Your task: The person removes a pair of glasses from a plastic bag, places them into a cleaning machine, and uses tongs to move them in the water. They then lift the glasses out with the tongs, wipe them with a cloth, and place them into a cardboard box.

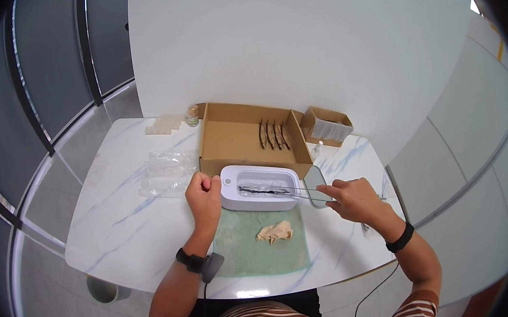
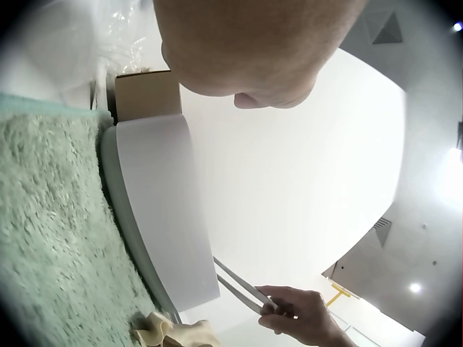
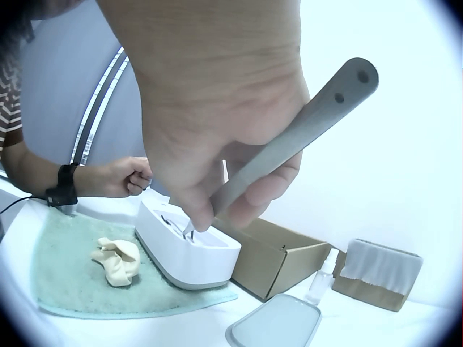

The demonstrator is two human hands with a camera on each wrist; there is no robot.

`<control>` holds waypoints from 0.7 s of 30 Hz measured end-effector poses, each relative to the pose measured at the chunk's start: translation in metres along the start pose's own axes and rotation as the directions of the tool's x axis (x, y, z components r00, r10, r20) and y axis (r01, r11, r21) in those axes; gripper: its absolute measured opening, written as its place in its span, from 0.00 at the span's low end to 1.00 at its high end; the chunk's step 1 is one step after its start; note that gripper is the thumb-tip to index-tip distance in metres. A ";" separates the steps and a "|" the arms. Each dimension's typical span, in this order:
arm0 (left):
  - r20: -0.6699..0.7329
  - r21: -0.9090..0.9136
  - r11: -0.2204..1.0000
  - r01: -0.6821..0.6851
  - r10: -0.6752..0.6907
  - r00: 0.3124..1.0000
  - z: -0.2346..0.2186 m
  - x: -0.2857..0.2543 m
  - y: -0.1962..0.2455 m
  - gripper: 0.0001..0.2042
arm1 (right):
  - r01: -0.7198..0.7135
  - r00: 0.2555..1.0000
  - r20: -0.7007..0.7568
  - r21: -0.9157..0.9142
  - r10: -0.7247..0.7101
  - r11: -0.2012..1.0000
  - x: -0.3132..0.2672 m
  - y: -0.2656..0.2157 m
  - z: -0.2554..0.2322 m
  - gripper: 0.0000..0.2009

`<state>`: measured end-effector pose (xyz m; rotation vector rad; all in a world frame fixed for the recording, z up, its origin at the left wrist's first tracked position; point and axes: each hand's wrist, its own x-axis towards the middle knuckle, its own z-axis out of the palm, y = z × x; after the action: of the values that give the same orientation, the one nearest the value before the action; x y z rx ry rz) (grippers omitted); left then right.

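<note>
Tweezers (image 3: 289,141) extend from the right hand (image 1: 356,202) into the white tub (image 1: 260,204).

There are two hands, a left hand (image 1: 204,196) and a right hand (image 1: 354,201). Two black bands (image 1: 400,237) are on the wrists, one on each. There is one desk (image 1: 127,230), one white tub (image 1: 258,205) and one pair of tweezers (image 3: 289,141). At least one dark strip (image 1: 263,191) is in the tub. Four thin dark sticks (image 1: 268,134) are in the big box (image 1: 227,133), and with the small box (image 1: 308,133) that makes two brown boxes. There is one green cloth (image 1: 263,260), one crumpled tan rag (image 1: 275,232), one jar (image 1: 192,117), one little bottle (image 3: 320,280), one tub-shaped lid (image 3: 278,324) and one bin (image 1: 103,289).
</note>
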<state>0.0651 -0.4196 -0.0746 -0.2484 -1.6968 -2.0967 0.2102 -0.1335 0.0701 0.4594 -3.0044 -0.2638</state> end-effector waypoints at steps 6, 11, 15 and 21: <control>-0.014 0.009 1.000 -0.002 0.002 1.000 0.000 0.001 0.007 0.17 | -0.053 0.996 0.080 0.169 0.039 0.984 0.006 0.012 -0.026 0.20; -0.023 0.039 0.999 0.012 -0.011 1.000 -0.002 0.001 0.010 0.17 | -0.009 0.996 0.087 0.359 -0.024 0.933 0.032 0.041 -0.011 0.20; -0.026 0.014 1.000 0.014 -0.013 1.000 -0.003 0.002 0.004 0.17 | -0.289 0.909 0.414 0.564 0.038 0.774 0.056 0.053 -0.011 0.21; -0.021 -0.010 1.000 0.019 -0.019 1.000 -0.004 0.003 -0.001 0.17 | -0.335 0.861 0.509 0.560 0.005 0.758 0.082 0.076 -0.010 0.21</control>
<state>0.0618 -0.4238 -0.0754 -0.2130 -1.6832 -2.1145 0.1114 -0.0883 0.0995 0.1412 -3.5373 0.8189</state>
